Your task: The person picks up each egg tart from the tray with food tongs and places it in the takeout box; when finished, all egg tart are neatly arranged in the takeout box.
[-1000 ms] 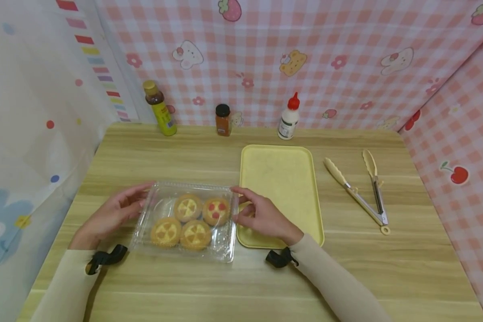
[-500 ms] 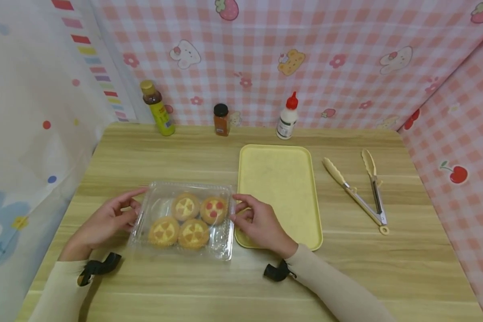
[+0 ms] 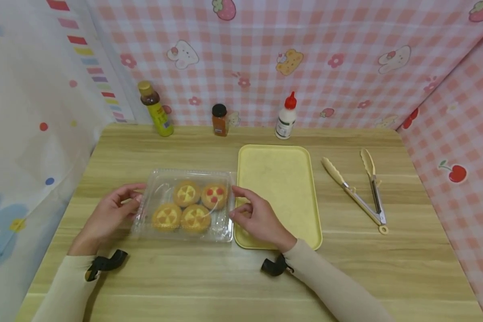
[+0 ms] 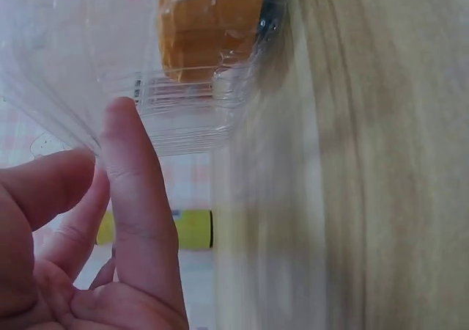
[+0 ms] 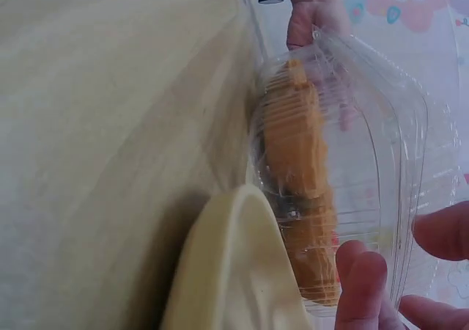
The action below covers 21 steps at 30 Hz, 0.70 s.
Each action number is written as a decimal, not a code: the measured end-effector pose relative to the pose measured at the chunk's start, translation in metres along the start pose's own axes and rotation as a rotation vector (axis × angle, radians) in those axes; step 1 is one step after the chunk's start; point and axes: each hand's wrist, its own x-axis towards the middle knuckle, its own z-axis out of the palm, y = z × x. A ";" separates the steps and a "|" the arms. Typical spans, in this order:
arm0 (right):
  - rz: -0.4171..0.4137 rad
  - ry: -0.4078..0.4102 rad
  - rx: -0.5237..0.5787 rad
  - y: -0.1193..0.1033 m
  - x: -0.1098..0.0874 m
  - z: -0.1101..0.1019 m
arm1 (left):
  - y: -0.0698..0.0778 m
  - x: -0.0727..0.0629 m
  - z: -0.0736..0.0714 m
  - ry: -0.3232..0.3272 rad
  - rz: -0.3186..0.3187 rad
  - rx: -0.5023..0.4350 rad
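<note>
A clear plastic clamshell box (image 3: 161, 185) sits left of the tray. Inside are several round golden pastries (image 3: 196, 218); one pastry (image 3: 214, 196) has red dots on top, the others yellow wedge patterns. My left hand (image 3: 108, 214) pinches the rim at the box's left side. In the left wrist view, its thumb and a finger (image 4: 132, 169) meet that edge. At the opposite side, my right hand (image 3: 261, 219) has the rim between thumb and fingers (image 5: 359, 279). This hand hangs over the left edge of the yellow tray (image 3: 279, 179).
Tongs (image 3: 376, 197) lie spread on the right of the wooden table (image 3: 193, 286). Along the back stand a yellow-labelled bottle (image 3: 158, 114), a black-capped spice jar (image 3: 219, 120) and a white bottle with a red nozzle (image 3: 285, 118). Patterned cloth encloses the back and sides.
The box with the pastries has shifted away from me, toward the back of the table. My left hand's fingers have moved in closer on the rim. Tray and tongs stay put.
</note>
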 end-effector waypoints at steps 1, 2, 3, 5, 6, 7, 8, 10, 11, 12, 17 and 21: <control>0.001 -0.003 -0.003 0.000 -0.001 0.000 | 0.000 -0.001 0.000 -0.002 0.001 -0.007; 0.001 -0.006 -0.011 0.000 -0.002 0.000 | -0.001 -0.003 0.000 -0.008 0.006 -0.005; -0.003 -0.011 -0.018 0.000 -0.004 0.000 | -0.002 -0.005 -0.001 -0.018 0.010 0.000; -0.017 -0.030 -0.032 0.001 -0.006 0.000 | -0.003 -0.010 -0.003 -0.056 0.029 0.004; -0.021 -0.043 -0.037 0.002 -0.007 0.000 | -0.005 -0.012 -0.005 -0.085 0.038 -0.006; -0.026 -0.061 -0.038 0.002 -0.008 0.000 | -0.005 -0.015 -0.007 -0.121 0.050 -0.025; -0.032 -0.083 -0.036 0.003 -0.009 0.000 | -0.007 -0.017 -0.008 -0.163 0.065 -0.048; -0.040 -0.132 -0.026 0.005 -0.011 0.000 | -0.008 -0.021 -0.011 -0.244 0.085 -0.104; -0.039 -0.152 -0.020 0.006 -0.011 -0.001 | -0.009 -0.022 -0.012 -0.281 0.090 -0.133; -0.034 -0.167 -0.019 0.007 -0.012 -0.001 | -0.009 -0.024 -0.012 -0.315 0.091 -0.165; -0.039 -0.164 -0.045 0.007 -0.016 -0.002 | -0.005 -0.029 -0.008 -0.359 0.075 -0.214; -0.035 -0.111 -0.084 0.004 -0.020 0.001 | -0.003 -0.034 -0.007 -0.305 0.017 -0.183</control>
